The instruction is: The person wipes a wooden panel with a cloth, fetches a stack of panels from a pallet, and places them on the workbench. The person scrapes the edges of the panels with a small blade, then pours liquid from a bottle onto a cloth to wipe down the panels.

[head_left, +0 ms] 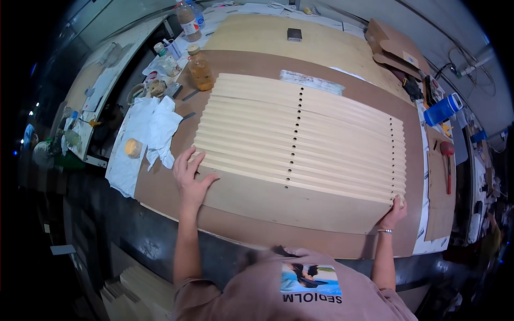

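Note:
Several long pale wooden slats [300, 136], each with drilled holes, lie overlapped in a row on a brown board [257, 67] on the workbench. My left hand [190, 174] lies flat with fingers spread on the near left ends of the slats. At the near right corner, my right hand [395, 209] pinches the end of the nearest slat. A wider pale panel [278, 206] lies under the slats toward me.
White cloths [144, 134] and a small round yellow sponge [133, 147] lie left of the board. Two bottles of amber liquid [201, 67] stand at the back left. A dark sanding block [294, 35] sits far back. A red-handled tool [447, 160] and blue cup [441, 109] are at right.

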Available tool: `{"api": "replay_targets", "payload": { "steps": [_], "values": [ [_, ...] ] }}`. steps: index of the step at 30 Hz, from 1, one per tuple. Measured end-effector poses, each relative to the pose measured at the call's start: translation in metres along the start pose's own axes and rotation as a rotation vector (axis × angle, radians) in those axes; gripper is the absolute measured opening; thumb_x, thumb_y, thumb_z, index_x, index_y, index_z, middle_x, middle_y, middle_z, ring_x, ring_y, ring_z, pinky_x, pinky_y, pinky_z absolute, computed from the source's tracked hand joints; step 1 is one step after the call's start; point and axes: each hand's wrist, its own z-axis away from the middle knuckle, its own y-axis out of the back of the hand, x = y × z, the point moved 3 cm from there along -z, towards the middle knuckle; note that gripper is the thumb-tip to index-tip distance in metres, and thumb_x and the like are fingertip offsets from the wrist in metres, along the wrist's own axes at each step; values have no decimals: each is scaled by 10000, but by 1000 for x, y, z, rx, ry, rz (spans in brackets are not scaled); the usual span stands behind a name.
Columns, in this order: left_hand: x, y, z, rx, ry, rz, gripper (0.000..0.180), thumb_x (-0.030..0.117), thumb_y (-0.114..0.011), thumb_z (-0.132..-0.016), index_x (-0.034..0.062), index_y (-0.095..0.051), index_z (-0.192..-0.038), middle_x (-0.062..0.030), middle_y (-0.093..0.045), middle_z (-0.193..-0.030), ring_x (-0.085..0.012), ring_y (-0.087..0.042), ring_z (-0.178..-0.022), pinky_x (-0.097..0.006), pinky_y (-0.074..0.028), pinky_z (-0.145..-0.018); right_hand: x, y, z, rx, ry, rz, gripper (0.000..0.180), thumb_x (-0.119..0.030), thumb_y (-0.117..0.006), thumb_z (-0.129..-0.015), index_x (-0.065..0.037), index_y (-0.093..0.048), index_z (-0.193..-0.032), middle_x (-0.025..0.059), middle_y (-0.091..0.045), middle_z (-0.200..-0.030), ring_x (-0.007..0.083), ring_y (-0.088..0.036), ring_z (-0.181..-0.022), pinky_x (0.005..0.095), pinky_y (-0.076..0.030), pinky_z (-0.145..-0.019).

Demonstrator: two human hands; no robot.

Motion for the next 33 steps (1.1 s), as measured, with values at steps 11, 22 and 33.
{"api": "replay_targets", "payload": {
  "steps": [11, 22, 33],
  "values": [
    [-165, 11, 7, 216, 658, 70, 159, 148, -648, -862, 39, -717, -955, -112, -685, -847, -266, -648, -800, -360, -498, -689, -10, -6, 1, 3, -13, 36, 271, -232, -559, -949, 36, -604, -953, 65, -640, -866, 134, -591, -775, 295, -479, -705],
    [-182, -80, -133, -125, 254, -210, 153, 142, -631, -838, 65, -731, -923, -158, -674, -926, -338, -596, -946, -428, -495, -823, -14, -6, 2, 86, 91, 285, 281, -223, -546, -935, 45, -592, -861, 49, -601, -754, 119, -516, -684, 301, -431, -631],
    [-202, -110, -166, -388, 195, -480, 155, 58, -619, -770, 77, -705, -897, -153, -687, -894, -323, -642, -917, -425, -501, -809, -12, -2, 4, 133, 59, 309, 373, -247, -583, -921, 123, -567, -959, 94, -616, -753, 147, -536, -682, 316, -443, -619]
  ]
}}
